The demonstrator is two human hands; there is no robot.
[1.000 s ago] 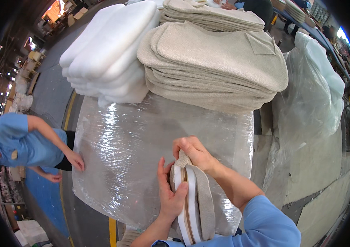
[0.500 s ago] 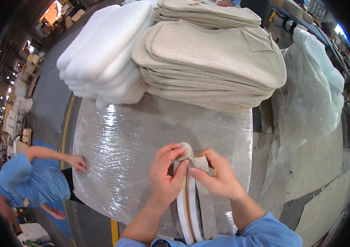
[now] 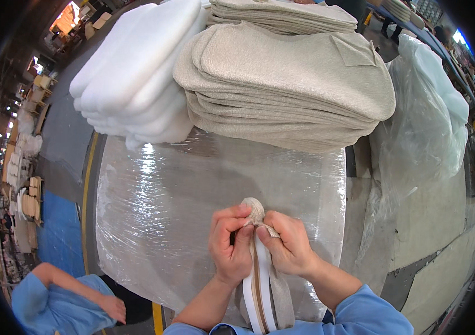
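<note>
Near the front of the plastic-wrapped table, both my hands pinch the upper end of a beige fabric strip (image 3: 283, 298) with a zipper (image 3: 258, 279) on white tape running down its middle. My left hand (image 3: 230, 243) grips the fabric by the bunched, rounded tip, thumb against it. Close beside it, my right hand (image 3: 290, 243) is closed on a folded corner of the same fabric, thumb pressed on top. The strip hangs down toward my body, its lower end cut off by the frame's lower edge.
A tall stack of beige fabric covers (image 3: 287, 78) stands at the table's far side, beside white fluffy padding pieces (image 3: 131, 67). Clear plastic film (image 3: 421, 123) wraps a bulky white bundle at right. A co-worker in a blue shirt (image 3: 61, 301) is at lower left.
My right hand has closed in and drawn the fabric tighter at the strip's top, with the tip now more bunched. The co-worker has moved down and nearer at the left.
</note>
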